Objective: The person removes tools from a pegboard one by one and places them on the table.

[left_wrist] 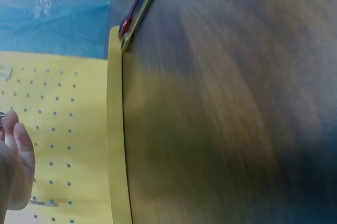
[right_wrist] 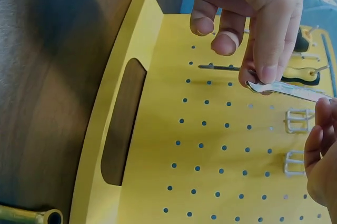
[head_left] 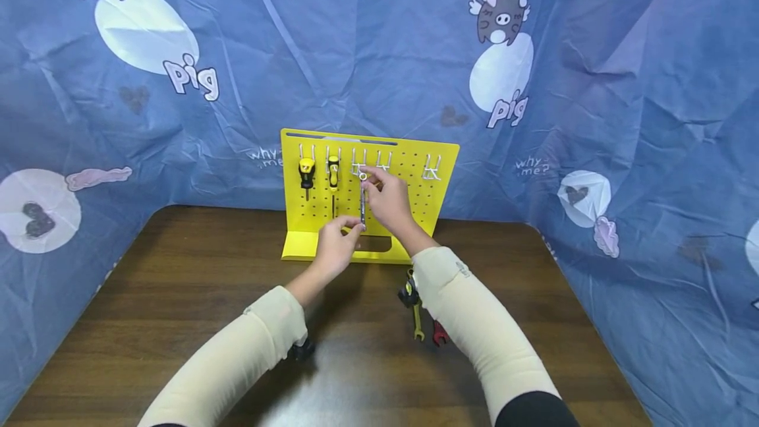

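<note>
A silver combination wrench point(head_left: 363, 206) hangs upright between both hands, in front of the yellow pegboard point(head_left: 441, 157). My right hand point(head_left: 388, 201) pinches its ring end at the top, close to the metal hooks point(head_left: 383, 159). Lower down, my left hand point(head_left: 337, 246) pinches the open end between thumb and finger; the right wrist view shows this grip on the wrench point(right_wrist: 295, 91) closely. Two yellow-and-black screwdrivers, a stubby one point(head_left: 306, 173) and a longer one point(head_left: 333, 173), hang on hooks to the left. Only part of the left hand point(left_wrist: 18, 166) shows in the left wrist view.
On the brown table point(head_left: 166, 295), a yellow wrench point(head_left: 418, 323) and a red wrench point(head_left: 439, 333) lie by the right forearm, with a dark object point(head_left: 408, 295) beside them. Another black object point(head_left: 302, 350) is partly hidden by the left sleeve. Another hook point(head_left: 431, 169) sits at the board's right.
</note>
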`<state>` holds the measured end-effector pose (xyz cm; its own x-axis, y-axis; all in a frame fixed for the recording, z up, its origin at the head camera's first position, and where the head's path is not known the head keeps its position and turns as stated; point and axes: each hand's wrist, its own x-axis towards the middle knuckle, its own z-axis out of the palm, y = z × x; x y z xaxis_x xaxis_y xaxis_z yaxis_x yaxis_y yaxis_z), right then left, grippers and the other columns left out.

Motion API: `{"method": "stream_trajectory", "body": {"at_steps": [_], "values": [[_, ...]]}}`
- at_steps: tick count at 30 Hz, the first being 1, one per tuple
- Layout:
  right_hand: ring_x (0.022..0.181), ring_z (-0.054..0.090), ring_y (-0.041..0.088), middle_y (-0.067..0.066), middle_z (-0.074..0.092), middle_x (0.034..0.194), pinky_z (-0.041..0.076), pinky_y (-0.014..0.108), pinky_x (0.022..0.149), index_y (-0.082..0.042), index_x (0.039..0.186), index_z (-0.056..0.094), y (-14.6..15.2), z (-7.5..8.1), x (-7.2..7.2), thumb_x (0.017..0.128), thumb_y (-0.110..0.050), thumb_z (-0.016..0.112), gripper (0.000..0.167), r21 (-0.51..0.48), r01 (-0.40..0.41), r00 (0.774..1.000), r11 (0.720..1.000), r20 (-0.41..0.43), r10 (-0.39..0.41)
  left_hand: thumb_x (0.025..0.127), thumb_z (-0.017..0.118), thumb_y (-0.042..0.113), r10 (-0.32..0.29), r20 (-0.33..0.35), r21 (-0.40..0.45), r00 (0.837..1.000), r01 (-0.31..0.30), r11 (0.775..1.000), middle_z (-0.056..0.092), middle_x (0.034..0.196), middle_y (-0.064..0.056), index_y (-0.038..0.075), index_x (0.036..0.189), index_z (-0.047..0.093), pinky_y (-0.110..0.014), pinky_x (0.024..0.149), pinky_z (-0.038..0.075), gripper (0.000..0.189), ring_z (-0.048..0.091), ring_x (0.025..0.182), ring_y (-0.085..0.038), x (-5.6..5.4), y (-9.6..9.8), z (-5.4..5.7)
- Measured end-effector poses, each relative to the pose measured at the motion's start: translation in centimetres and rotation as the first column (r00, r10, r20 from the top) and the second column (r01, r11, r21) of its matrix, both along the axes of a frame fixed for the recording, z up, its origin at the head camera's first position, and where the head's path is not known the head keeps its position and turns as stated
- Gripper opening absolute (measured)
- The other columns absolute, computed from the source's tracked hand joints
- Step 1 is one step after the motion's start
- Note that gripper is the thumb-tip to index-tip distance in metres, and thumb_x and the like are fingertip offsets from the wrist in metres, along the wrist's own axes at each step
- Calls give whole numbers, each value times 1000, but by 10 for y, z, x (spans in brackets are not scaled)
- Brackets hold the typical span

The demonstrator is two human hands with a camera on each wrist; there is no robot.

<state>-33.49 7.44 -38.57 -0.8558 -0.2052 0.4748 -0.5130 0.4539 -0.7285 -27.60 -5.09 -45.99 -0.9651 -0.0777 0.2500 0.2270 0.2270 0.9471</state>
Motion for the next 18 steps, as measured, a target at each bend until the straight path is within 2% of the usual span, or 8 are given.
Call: {"method": "stream_trajectory", "body": {"at_steps": [4, 10, 13, 15, 18], "values": [[69, 67, 27, 7, 69, 88, 47, 25, 52, -4, 123, 70, 14, 2, 11, 97, -2, 65, 26, -27, -14, 999, 1000, 37, 15, 97, 66, 7, -60, -10, -29, 998, 59, 998, 72, 93, -17, -4, 104, 72, -29, 58, 55, 14, 68, 66, -26, 9, 5, 0], [64, 64, 26, 12, 70, 84, 44, 24, 51, -3, 117, 72, 36, -4, 21, 95, -2, 67, 22, -39, -30, 993, 999, 114, 34, 97, 67, 7, -113, 20, -90, 993, 114, 989, 73, 89, -12, -3, 104, 73, -29, 56, 52, 14, 68, 65, -28, 25, 12, -2], [63, 61, 22, 9, 70, 82, 44, 24, 53, -2, 115, 72, 45, -12, 23, 94, -1, 68, 22, -46, -26, 989, 999, 141, 33, 96, 68, 7, -140, 28, -111, 990, 143, 984, 72, 88, -14, -2, 101, 74, -27, 54, 50, 12, 67, 62, -25, 32, 15, -4], [63, 61, 19, 8, 71, 81, 44, 24, 54, -2, 114, 73, 51, -16, 26, 93, 0, 69, 21, -34, -22, 989, 999, 144, 27, 95, 68, 6, -158, 29, -120, 987, 160, 980, 72, 88, -16, -1, 100, 74, -26, 52, 48, 10, 64, 59, -18, 37, 18, -6], [65, 59, 14, 8, 72, 81, 44, 25, 56, -1, 111, 74, 58, -20, 30, 91, 1, 70, 21, 0, -23, 989, 1000, 144, 22, 94, 69, 6, -182, 34, -137, 983, 185, 973, 71, 83, -12, 0, 98, 74, -26, 51, 47, 9, 62, 57, -16, 43, 24, -8]]}}
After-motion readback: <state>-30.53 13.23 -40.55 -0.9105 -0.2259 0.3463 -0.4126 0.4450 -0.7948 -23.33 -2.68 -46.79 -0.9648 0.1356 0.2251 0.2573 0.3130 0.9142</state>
